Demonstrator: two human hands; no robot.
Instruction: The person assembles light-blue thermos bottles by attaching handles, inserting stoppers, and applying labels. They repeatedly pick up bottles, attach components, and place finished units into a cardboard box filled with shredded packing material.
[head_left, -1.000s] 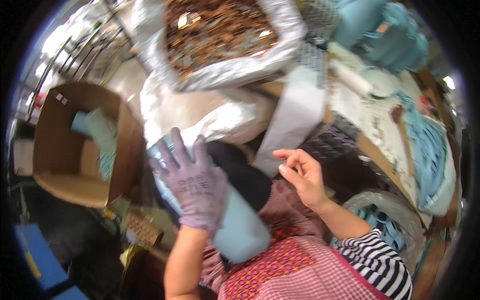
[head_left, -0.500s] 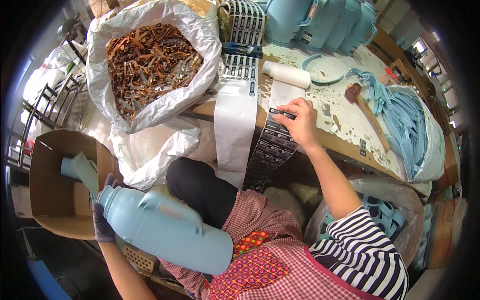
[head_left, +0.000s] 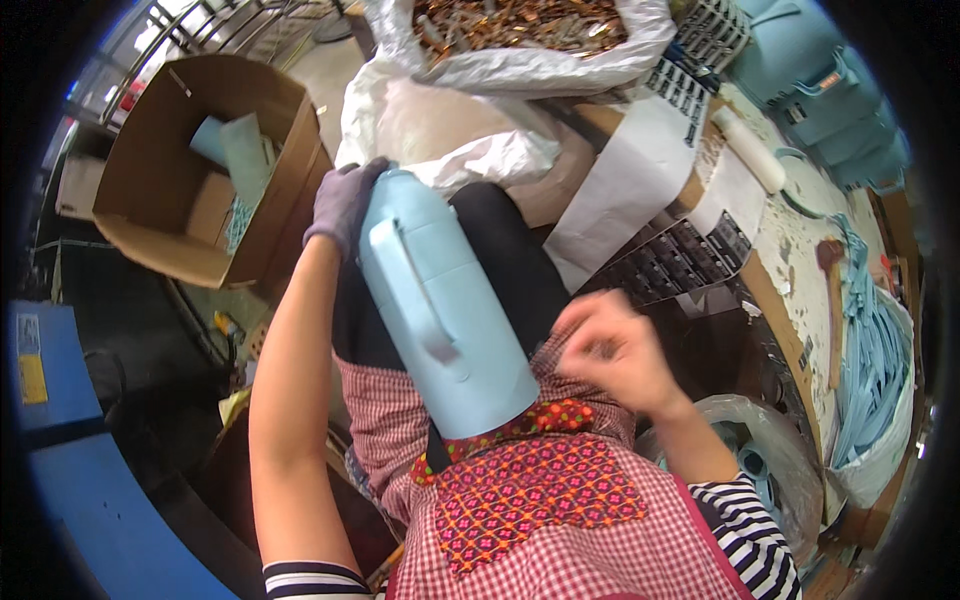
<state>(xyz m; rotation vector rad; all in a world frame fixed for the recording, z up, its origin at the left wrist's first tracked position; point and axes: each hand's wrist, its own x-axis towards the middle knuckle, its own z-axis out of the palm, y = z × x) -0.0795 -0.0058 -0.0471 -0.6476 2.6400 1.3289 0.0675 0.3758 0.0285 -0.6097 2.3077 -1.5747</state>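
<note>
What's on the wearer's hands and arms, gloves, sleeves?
Left hand wears a pale purple knit glove; right hand is bare and motion-blurred. Both forearms are uncovered. Navy-and-white striped sleeves sit pushed up near the elbows, with a red checked apron over the front.

An open cardboard box stands left; a white sack of brown scraps beyond

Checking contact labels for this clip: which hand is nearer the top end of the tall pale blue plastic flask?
Left. The gloved left hand grips the pale blue flask at its top; the bare right hand, blurred, is beside its base.
</note>
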